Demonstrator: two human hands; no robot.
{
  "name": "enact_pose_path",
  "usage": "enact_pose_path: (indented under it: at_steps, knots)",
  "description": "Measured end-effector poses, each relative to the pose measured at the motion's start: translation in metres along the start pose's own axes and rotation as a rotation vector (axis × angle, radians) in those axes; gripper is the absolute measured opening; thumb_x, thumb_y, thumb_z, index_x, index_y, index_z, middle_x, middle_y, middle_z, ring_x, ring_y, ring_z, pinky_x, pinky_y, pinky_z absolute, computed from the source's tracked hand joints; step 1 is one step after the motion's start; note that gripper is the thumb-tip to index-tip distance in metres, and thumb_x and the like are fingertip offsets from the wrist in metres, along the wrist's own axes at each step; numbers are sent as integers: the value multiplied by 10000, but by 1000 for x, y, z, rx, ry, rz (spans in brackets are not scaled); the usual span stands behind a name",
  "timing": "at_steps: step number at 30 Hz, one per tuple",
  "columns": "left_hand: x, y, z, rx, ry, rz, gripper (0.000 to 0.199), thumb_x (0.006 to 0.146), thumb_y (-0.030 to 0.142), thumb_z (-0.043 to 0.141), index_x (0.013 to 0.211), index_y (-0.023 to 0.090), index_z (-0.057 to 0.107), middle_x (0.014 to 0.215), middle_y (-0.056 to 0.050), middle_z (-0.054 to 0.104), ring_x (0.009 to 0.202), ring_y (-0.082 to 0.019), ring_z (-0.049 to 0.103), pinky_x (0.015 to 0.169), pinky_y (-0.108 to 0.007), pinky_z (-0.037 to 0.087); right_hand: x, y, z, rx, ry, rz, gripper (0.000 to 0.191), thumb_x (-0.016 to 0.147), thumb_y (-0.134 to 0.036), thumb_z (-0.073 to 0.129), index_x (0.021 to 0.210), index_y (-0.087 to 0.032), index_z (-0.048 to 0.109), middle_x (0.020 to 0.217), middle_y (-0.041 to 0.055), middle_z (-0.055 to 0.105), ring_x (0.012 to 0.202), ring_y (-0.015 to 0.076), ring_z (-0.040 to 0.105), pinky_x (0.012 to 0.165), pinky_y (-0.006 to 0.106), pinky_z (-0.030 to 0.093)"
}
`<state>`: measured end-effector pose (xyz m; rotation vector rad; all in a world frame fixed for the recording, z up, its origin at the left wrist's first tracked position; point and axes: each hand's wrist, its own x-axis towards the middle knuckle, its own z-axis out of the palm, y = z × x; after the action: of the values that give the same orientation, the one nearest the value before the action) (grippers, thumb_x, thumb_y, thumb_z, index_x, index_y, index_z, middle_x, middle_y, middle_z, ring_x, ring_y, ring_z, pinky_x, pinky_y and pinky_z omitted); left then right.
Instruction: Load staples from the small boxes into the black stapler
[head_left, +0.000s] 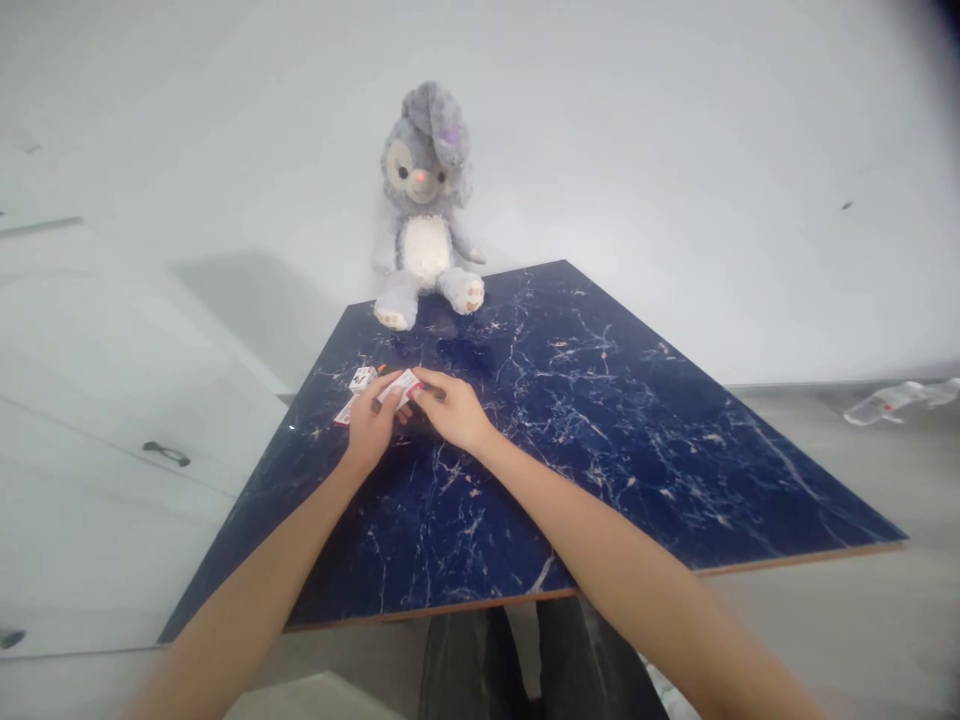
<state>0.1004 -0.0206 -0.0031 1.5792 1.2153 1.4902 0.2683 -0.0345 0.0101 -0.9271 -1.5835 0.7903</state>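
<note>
Between my two hands is a small white-and-red box (400, 386), held above the far left part of a blue marbled table (615, 450). My left hand (370, 425) is closed on its left side, the thumb lying along the near face. The fingertips of my right hand (456, 408) pinch its right end. Just beyond my left hand stands a small white box (363, 377) with a dark picture on it. A flat red-and-white piece (344, 411) shows beside that hand, partly covered by it. Print on these things is too small to read.
A grey plush rabbit (426, 245) sits at the table's far edge against the white wall. White cabinet doors with a dark handle (166, 453) are on the left. Clear plastic packaging (892, 402) lies on the floor to the right.
</note>
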Motion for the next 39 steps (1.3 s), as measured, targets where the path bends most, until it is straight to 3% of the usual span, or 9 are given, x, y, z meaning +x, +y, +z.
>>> enact_pose_path:
  at_steps: [4, 7, 10, 14, 18, 23, 28, 33, 39]
  knots:
    - [4, -1, -12, 103, 163, 64, 194, 847, 358, 636, 872, 196, 740, 668, 3, 656, 547, -149, 558, 535, -248, 433, 2, -4, -8, -196, 206, -68, 332, 938, -168, 495, 1245, -189, 620, 1259, 78, 647, 877, 131, 678, 870, 260, 533]
    - [12, -2, -29, 415, 95, 189, 159, 821, 277, 637, 716, 203, 730, 662, -6, 662, 621, -179, 554, 636, -271, 434, 4, -4, -22, -437, 265, -7, 273, 969, -231, 473, 1186, -166, 627, 1064, 102, 704, 875, 193, 684, 863, 319, 516]
    - [18, -1, -37, 664, 81, 298, 138, 818, 261, 624, 806, 226, 756, 768, -42, 712, 730, -230, 585, 800, -334, 451, 6, 1, -33, -658, 167, 168, 426, 1016, -442, 405, 943, -145, 701, 780, 140, 707, 785, 259, 696, 789, 368, 510]
    - [17, 1, -33, 701, 181, 371, 288, 894, 347, 561, 1098, 225, 722, 1078, -106, 720, 1040, -299, 605, 1023, -435, 392, 7, 10, -33, -751, -62, 301, 729, 1006, -611, 266, 740, -116, 731, 782, 246, 701, 796, 328, 704, 766, 424, 499]
    - [17, -8, -33, 717, 56, 423, 399, 976, 383, 423, 1264, 217, 644, 1272, -109, 663, 1213, -285, 557, 1103, -473, 357, 5, 13, -27, -715, -155, 133, 643, 1028, -531, 291, 722, -159, 717, 764, 176, 711, 762, 264, 696, 730, 350, 480]
    - [24, -26, -40, 746, -56, 298, 509, 1018, 439, 282, 1338, 193, 591, 1361, -114, 615, 1308, -265, 525, 1140, -492, 346, 3, 22, -30, -596, -267, -182, 156, 860, -309, 643, 733, -217, 642, 705, 9, 674, 685, 169, 627, 651, 256, 423]
    - [20, -27, -40, 750, -119, 235, 532, 1024, 427, 258, 1385, 164, 547, 1426, -109, 562, 1365, -239, 473, 1184, -436, 308, 5, 35, -34, -538, -149, -61, 89, 859, -294, 618, 839, -217, 655, 735, 0, 683, 658, 161, 623, 660, 265, 447]
    - [21, -23, -37, 861, -137, 178, 524, 996, 432, 359, 1442, 184, 477, 1475, -120, 491, 1388, -284, 436, 1158, -447, 347, 4, 40, -33, -370, -345, -56, 162, 824, -248, 645, 967, -232, 721, 873, 1, 749, 792, 162, 701, 797, 262, 518]
    - [27, -25, -37, 882, -182, 173, 629, 881, 414, 583, 1453, 197, 436, 1493, -143, 441, 1360, -330, 462, 1128, -463, 380, 3, 41, -36, -196, -412, -34, 236, 827, -214, 635, 1036, -240, 742, 997, -8, 761, 941, 162, 719, 943, 268, 520]
